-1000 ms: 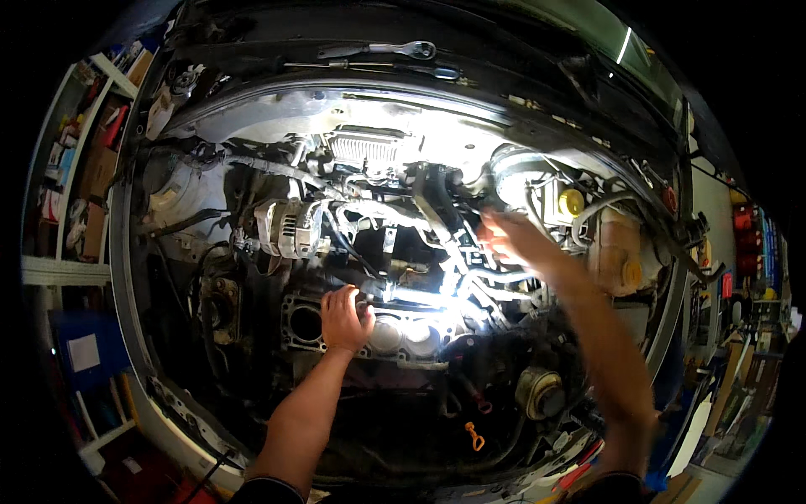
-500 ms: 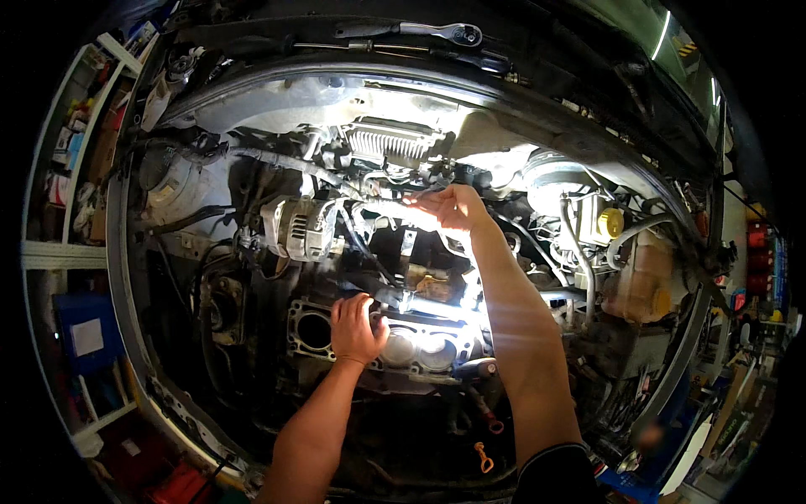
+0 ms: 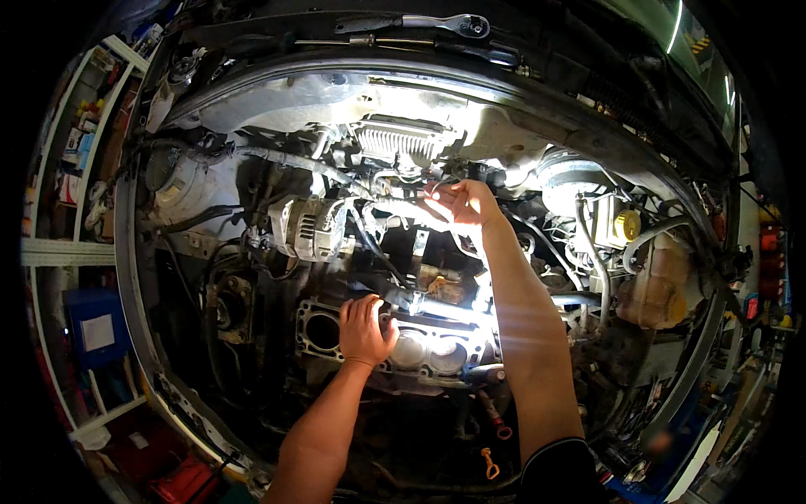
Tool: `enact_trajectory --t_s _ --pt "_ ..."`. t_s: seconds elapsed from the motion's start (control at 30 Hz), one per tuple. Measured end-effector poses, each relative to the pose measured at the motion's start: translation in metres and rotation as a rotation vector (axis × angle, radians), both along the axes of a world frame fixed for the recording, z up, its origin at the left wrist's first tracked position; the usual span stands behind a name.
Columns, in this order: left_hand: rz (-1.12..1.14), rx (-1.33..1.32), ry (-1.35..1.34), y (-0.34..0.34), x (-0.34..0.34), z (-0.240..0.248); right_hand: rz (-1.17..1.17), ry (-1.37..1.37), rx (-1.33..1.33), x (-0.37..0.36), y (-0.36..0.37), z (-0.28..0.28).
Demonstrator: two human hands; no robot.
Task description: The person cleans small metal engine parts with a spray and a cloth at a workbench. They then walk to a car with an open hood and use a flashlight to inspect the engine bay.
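Note:
My left hand (image 3: 366, 331) lies on the top face of an engine block (image 3: 384, 366), its fingers stretched forward and spread a little. Round cylinder bores show on both sides of it, one dark (image 3: 321, 333) to the left and two bright to the right. Farther in, my right hand (image 3: 467, 207) reaches to the end of a wiring harness (image 3: 294, 160), below a finned metal unit (image 3: 401, 143). Its fingers are curled together; glare and the hand itself hide what they grip. Behind the left hand, a pipe (image 3: 449, 311) runs across the block's far side.
An alternator (image 3: 306, 228) sits left of the harness. A reservoir with a yellow cap (image 3: 626, 227) stands at the right. A ratchet (image 3: 457, 25) and a long extension bar (image 3: 378, 41) lie along the far edge. A yellow dipstick handle (image 3: 489, 464) is near the front.
The whole view has shifted slightly, so everything appears a bit farther right. My left hand stays on the block, and my right hand stays by the harness with its fingers slightly changed.

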State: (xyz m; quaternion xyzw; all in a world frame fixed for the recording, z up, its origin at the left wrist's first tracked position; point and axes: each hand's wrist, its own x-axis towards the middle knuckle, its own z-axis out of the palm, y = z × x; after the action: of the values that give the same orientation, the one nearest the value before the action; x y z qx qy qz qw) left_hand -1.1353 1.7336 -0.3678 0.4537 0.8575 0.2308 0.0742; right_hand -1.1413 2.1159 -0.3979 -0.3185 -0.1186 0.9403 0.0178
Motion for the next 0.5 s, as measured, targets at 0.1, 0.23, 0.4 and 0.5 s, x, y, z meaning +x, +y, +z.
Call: enact_trajectory --t_s 0.1,0.23,0.4,0.5 --pt "-0.014 0.017 -0.002 0.006 0.001 0.002 0.090 0.338 -0.142 0.007 0.012 -0.023" --pt "0.003 0.014 0.018 0.003 0.002 0.002 -0.135 -0.080 0.055 -0.009 -0.011 0.003" --pt "-0.006 0.021 0.009 0.004 0.001 0.001 0.053 0.025 0.116 -0.001 -0.008 0.009" --pt "-0.003 0.015 0.001 0.005 0.001 0.001 0.030 -0.028 0.064 -0.004 -0.012 0.022"
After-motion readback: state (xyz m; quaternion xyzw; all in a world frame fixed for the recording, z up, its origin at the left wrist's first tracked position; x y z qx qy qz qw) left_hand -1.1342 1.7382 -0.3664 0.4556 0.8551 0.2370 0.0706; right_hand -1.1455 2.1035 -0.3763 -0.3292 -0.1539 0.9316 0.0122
